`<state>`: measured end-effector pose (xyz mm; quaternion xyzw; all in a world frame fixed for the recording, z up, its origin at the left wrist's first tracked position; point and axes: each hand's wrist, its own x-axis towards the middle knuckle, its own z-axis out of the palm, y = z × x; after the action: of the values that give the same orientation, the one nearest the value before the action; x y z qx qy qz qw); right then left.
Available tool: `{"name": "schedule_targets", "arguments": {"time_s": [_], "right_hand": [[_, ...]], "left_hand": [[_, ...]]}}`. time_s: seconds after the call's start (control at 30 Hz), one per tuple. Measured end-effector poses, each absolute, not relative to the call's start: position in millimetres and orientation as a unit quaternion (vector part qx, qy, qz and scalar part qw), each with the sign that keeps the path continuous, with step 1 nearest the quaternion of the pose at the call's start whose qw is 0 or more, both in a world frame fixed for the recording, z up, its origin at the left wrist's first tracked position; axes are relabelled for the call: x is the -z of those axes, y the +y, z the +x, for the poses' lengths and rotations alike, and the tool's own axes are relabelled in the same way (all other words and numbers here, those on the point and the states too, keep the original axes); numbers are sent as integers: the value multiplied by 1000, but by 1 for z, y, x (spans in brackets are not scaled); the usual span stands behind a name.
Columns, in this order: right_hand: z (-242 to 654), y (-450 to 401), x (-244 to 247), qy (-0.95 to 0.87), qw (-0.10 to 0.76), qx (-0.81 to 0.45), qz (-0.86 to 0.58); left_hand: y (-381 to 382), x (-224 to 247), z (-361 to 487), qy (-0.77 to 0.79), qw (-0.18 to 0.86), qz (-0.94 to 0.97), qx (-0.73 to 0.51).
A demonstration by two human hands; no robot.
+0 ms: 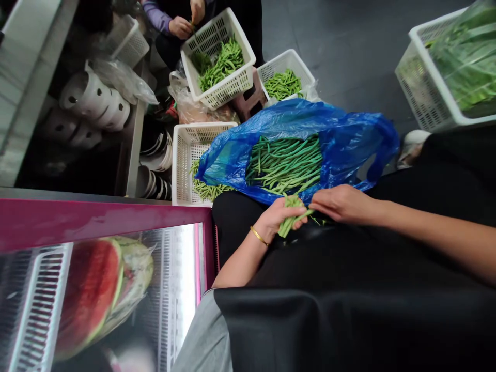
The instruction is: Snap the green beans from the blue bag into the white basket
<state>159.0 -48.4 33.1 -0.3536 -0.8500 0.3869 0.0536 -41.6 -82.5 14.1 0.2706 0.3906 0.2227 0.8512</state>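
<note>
Green beans (287, 226) gripped in bunch by our left hand (279, 212); our right hand (341, 203) pinches one's tip; blue bag (344, 132) beyond.

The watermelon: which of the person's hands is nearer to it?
Left. The left hand, holding beans, is right of the watermelon in the view; the right hand is farther right.

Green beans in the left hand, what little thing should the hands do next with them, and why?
Probably snap a bit off the bean sticking out: the left hand grips it in a bunch of cut-looking beans, and the right hand has its fingertips right by that bean's end. Whether they already pinch it is hard to tell.
</note>
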Motion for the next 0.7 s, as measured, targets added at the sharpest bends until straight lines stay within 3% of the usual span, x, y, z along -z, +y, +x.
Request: {"name": "schedule_targets", "arguments": {"time_s": [0.07,0.13,0.2,0.27,0.33,0.47,0.53,0.7], "right_hand": [[153,-49,-25,-877,31,-207,-433],[151,-49,-16,-862,-63,-144,-482],[155,-47,-10,-851,-178,-189,-457],[159,-38,-10,-847,-236,-272,-390],[154,-16,-12,-845,-186,-337,-371],[102,57,-6,-720,45,-444,-532],[67,91,2,-600,70,-524,-601],[43,93,16,-549,82,-568,-607]], "left_hand": [[-84,-15,-30,393,858,206,-258],[-85,-16,-22,385,866,183,-260],[-84,-16,-21,392,864,180,-260],[-81,-14,-25,411,848,166,-289],[-78,-11,-30,424,832,143,-328],[-73,-5,-32,414,826,137,-356],[-72,-3,-33,409,826,143,-362],[-67,5,-42,466,774,90,-419]]}}
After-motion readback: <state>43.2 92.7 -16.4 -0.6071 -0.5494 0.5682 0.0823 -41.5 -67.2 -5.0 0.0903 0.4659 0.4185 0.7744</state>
